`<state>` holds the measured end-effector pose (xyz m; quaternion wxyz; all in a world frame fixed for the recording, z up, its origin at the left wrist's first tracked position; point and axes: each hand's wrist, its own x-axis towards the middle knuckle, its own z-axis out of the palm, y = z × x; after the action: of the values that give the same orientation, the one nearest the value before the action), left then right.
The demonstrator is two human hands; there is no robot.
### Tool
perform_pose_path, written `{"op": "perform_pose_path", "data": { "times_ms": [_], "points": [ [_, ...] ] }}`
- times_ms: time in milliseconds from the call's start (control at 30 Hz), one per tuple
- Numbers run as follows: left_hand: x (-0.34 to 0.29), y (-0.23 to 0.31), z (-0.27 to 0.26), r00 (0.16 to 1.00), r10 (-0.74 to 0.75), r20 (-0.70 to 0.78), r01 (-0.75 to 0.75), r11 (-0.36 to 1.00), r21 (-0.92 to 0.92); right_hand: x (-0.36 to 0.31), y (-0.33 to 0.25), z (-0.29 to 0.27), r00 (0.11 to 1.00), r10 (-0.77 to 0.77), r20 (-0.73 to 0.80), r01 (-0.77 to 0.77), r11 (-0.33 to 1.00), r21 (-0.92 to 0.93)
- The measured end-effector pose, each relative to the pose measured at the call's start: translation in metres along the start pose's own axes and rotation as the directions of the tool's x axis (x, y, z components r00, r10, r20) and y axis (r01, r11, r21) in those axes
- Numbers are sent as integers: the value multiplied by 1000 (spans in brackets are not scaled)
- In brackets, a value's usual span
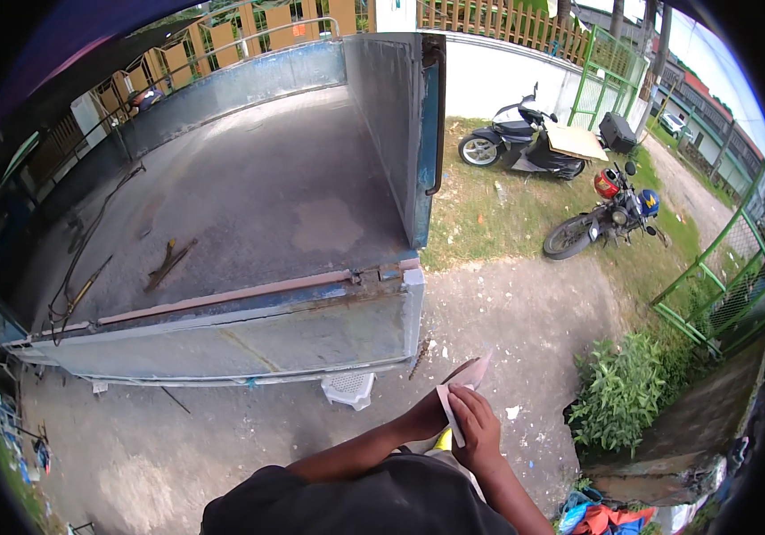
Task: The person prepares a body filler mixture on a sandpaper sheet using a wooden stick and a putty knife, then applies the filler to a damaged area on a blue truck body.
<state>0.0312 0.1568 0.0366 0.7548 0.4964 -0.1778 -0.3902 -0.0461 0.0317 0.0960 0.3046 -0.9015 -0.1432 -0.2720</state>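
In front of my body, both hands are on a thin pale-pink sheet (450,415) that looks folded. My right hand (476,426) presses its fingers together along the sheet's right face. My left hand (427,417) holds it from the left, its fingers mostly hidden behind the sheet. A pink flap (476,367) sticks up beyond the hands, blurred; whether it belongs to the same sheet I cannot tell. Ahead to the left is a large metal truck bed (257,223) with grey, scraped side panels (249,348). The hands are apart from it.
A white plastic stool (348,390) stands under the bed's near panel. Cables (88,232) and a yellow-handled tool (168,254) lie on the bed. Two motorcycles, one a scooter (525,143), are parked right. A bush (623,392), a low wall and a green mesh gate (721,276) border the right side.
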Motion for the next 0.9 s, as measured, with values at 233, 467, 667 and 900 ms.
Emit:
{"op": "perform_pose_path", "data": {
  "times_ms": [233,467,667,900],
  "points": [
    [4,-17,-23,942,275,193,-299,948,105,0,-26,8,999,-48,-3,48,998,51],
    [-10,-3,-19,972,206,114,-233,917,324,-1,-37,18,997,73,7,-73,990,120],
    [-15,3,-14,933,341,115,-359,860,364,1,7,30,966,209,-153,-194,975,110],
    [-25,15,0,909,387,153,-411,779,473,4,22,34,801,590,-100,-470,723,506]
  ]
}}
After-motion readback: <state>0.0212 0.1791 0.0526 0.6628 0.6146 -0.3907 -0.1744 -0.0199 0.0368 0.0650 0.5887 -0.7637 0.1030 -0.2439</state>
